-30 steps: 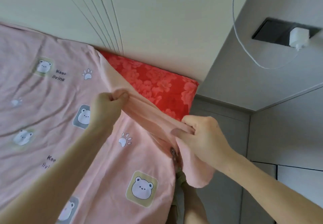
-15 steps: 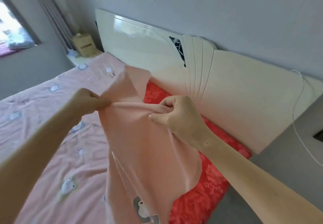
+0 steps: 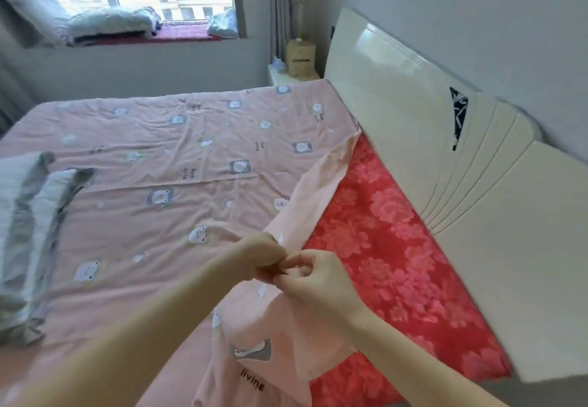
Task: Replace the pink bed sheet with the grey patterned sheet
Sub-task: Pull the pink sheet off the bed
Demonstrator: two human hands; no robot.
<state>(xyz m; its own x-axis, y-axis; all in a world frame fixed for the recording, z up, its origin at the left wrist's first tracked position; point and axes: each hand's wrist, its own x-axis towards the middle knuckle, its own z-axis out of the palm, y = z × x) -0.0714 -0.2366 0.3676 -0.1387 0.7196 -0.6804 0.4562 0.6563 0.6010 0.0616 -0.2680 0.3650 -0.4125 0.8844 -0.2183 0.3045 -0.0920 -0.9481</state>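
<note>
Both bare forearms reach in from the bottom corners of the frame and meet just below its centre. The left hand (image 3: 264, 257) is curled into a loose fist, knuckles up, and grips a bunched fold of the pink sheet (image 3: 305, 203). The right hand (image 3: 318, 282) touches it from the right, its thumb and bent fingers pinching the same fold, wrist angled toward the lower right.

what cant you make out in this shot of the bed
Head view only:
grey sheet: cut off by the left edge, pattern blurred.
fingertips of the left hand and right hand: hidden by each other and the fold of the pink sheet they pinch.
box beside the headboard: label too small to read.
red floral cover: the rest hidden under the pink sheet.
</note>
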